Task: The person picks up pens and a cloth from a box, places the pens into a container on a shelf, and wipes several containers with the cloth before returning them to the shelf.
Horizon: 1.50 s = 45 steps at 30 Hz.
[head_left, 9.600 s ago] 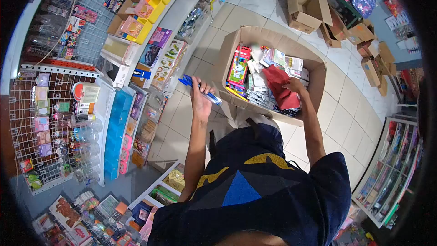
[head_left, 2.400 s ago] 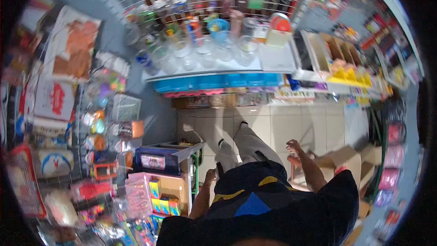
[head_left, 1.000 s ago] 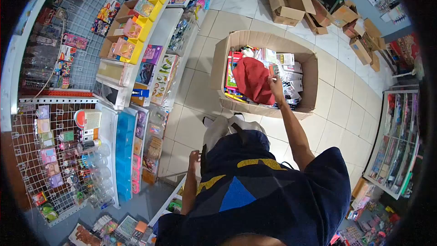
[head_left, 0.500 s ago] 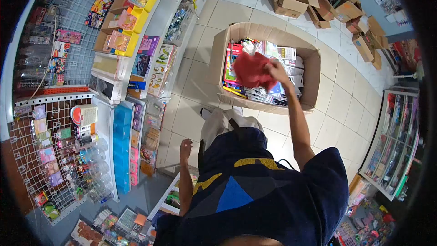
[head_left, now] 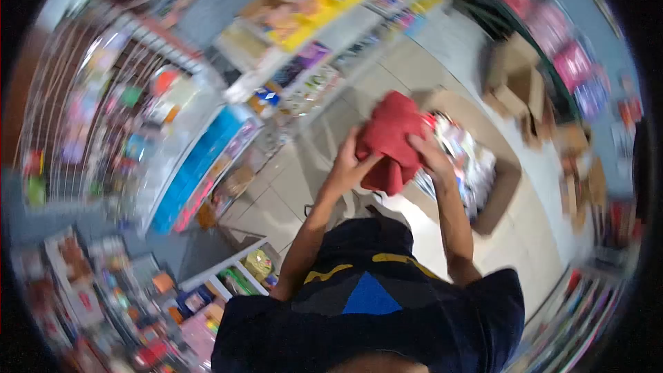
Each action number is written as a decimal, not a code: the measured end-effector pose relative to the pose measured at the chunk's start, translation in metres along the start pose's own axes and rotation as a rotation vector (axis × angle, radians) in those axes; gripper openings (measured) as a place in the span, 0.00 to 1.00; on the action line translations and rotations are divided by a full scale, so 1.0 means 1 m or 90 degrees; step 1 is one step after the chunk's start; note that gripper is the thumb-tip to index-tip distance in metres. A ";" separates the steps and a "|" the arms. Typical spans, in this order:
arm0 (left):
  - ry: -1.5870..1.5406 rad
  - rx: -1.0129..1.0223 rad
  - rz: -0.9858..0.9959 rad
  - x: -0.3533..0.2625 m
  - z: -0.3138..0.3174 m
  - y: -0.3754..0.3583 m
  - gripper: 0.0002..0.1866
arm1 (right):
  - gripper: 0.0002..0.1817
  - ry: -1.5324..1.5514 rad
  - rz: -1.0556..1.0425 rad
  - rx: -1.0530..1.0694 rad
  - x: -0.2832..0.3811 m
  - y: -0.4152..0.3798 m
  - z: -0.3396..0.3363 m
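Observation:
A red cloth (head_left: 394,139), folded into a loose bundle, is held up in front of my body. My left hand (head_left: 351,162) grips its lower left side, and my right hand (head_left: 432,157) grips its right side. Behind and to the right of the cloth stands an open cardboard box (head_left: 507,190) on the floor. Packaged goods (head_left: 469,159) fill it, blurred by motion. The cloth and my right arm cover part of the box.
Shelves with a yellow bin (head_left: 331,10) and a blue tray (head_left: 190,179) line the left side. Several small cardboard boxes (head_left: 518,86) stand at the upper right. A low shelf unit (head_left: 238,262) is close by my left arm. Tiled floor (head_left: 276,214) lies between.
My right hand has lifted the red cloth out from over the box and toward my body. My left hand has come up from my side and taken hold of it. The view has turned left.

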<state>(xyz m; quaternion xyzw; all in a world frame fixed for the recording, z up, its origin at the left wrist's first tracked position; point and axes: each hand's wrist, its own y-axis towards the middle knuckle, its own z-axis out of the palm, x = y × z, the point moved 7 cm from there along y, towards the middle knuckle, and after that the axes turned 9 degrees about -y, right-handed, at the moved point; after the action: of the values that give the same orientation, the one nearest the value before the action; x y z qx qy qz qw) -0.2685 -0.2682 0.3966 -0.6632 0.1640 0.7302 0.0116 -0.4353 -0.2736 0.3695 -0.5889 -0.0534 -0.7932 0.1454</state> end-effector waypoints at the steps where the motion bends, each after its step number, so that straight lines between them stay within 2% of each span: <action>1: 0.075 -0.013 0.018 -0.011 -0.025 -0.011 0.24 | 0.37 0.128 0.056 -0.160 -0.022 -0.006 -0.002; 2: 0.074 -0.026 -0.057 -0.020 -0.051 -0.023 0.23 | 0.41 0.361 0.041 -0.115 -0.030 0.013 0.022; 3: 0.065 -0.043 -0.133 -0.030 -0.078 -0.037 0.22 | 0.45 0.483 0.133 -0.014 -0.027 0.025 0.075; 4: 0.099 -0.078 -0.146 -0.044 -0.111 -0.051 0.24 | 0.45 0.477 0.196 0.006 -0.032 0.025 0.122; 5: 0.123 -0.101 -0.168 -0.053 -0.136 -0.069 0.27 | 0.44 0.406 0.228 0.126 -0.059 0.022 0.148; 6: 0.274 -0.138 -0.007 -0.054 -0.162 -0.093 0.28 | 0.43 0.407 0.280 0.118 -0.063 0.024 0.198; 9: 0.593 -0.123 -0.007 -0.080 -0.220 -0.158 0.30 | 0.39 0.437 0.335 0.264 -0.109 0.028 0.294; 10: 0.604 -0.149 -0.097 -0.075 -0.236 -0.180 0.30 | 0.37 0.402 0.371 0.304 -0.120 0.031 0.323; 13: 0.477 -0.271 -0.110 -0.081 -0.269 -0.242 0.30 | 0.32 0.274 0.494 0.400 -0.163 0.025 0.390; 14: 0.478 -0.278 -0.070 -0.095 -0.276 -0.261 0.25 | 0.31 0.222 0.531 0.431 -0.186 0.028 0.410; 17: -0.035 -0.405 -0.085 -0.104 -0.306 -0.329 0.19 | 0.24 0.141 0.556 0.469 -0.242 0.045 0.462; 19: -0.178 -0.573 0.027 -0.111 -0.323 -0.366 0.13 | 0.22 0.138 0.622 0.498 -0.204 0.037 0.507; 20: -0.146 -0.660 0.001 -0.096 -0.335 -0.389 0.13 | 0.21 0.145 0.626 0.533 -0.191 0.037 0.527; 23: 0.066 -0.880 -0.221 -0.054 -0.376 -0.454 0.16 | 0.21 0.120 0.641 0.544 -0.217 0.054 0.557; 24: -0.023 -0.929 -0.263 -0.046 -0.390 -0.468 0.20 | 0.21 0.101 0.634 0.535 -0.214 0.056 0.569; 27: -0.189 -0.903 -0.021 -0.070 -0.451 -0.461 0.23 | 0.21 0.105 0.659 0.527 -0.245 0.071 0.583; 28: -0.171 -0.906 -0.035 -0.079 -0.482 -0.456 0.28 | 0.21 0.110 0.661 0.535 -0.257 0.079 0.589; 30: -0.080 -0.782 0.069 -0.048 -0.574 -0.460 0.32 | 0.21 0.105 0.694 0.533 -0.262 0.085 0.604; 31: -0.005 -0.830 0.057 -0.052 -0.612 -0.458 0.35 | 0.21 0.099 0.712 0.526 -0.262 0.088 0.607; 32: 0.069 -0.875 0.043 -0.056 -0.649 -0.455 0.39 | 0.20 0.085 0.653 0.519 -0.255 0.091 0.610; 34: 0.294 -0.946 -0.135 -0.044 -0.736 -0.463 0.45 | 0.19 0.064 0.521 0.508 -0.235 0.101 0.630; 35: 0.419 -0.955 -0.117 -0.061 -0.769 -0.455 0.46 | 0.20 0.030 0.571 0.507 -0.244 0.113 0.641; 37: 0.654 -0.954 -0.103 -0.081 -0.794 -0.439 0.47 | 0.21 -0.043 0.695 0.486 -0.278 0.125 0.640; 38: 0.579 -0.983 -0.175 -0.080 -0.810 -0.438 0.43 | 0.21 -0.039 0.715 0.489 -0.299 0.135 0.641; 41: 0.737 -0.947 -0.442 -0.062 -0.842 -0.434 0.36 | 0.20 -0.051 0.653 0.483 -0.340 0.171 0.656; 42: 0.734 -0.962 -0.388 -0.056 -0.852 -0.438 0.27 | 0.19 -0.052 0.623 0.483 -0.337 0.180 0.664; 44: 0.706 -0.978 -0.316 -0.056 -0.851 -0.437 0.22 | 0.19 -0.055 0.569 0.487 -0.327 0.194 0.691; 45: 0.693 -0.985 -0.287 -0.060 -0.845 -0.439 0.20 | 0.19 -0.045 0.583 0.506 -0.334 0.198 0.700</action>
<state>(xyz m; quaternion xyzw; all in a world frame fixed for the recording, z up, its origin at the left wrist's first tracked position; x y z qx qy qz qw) 0.6570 -0.0565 0.3002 -0.7503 -0.5091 0.2101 -0.3657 0.3539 -0.2265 0.2450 -0.4786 -0.0913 -0.5494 0.6788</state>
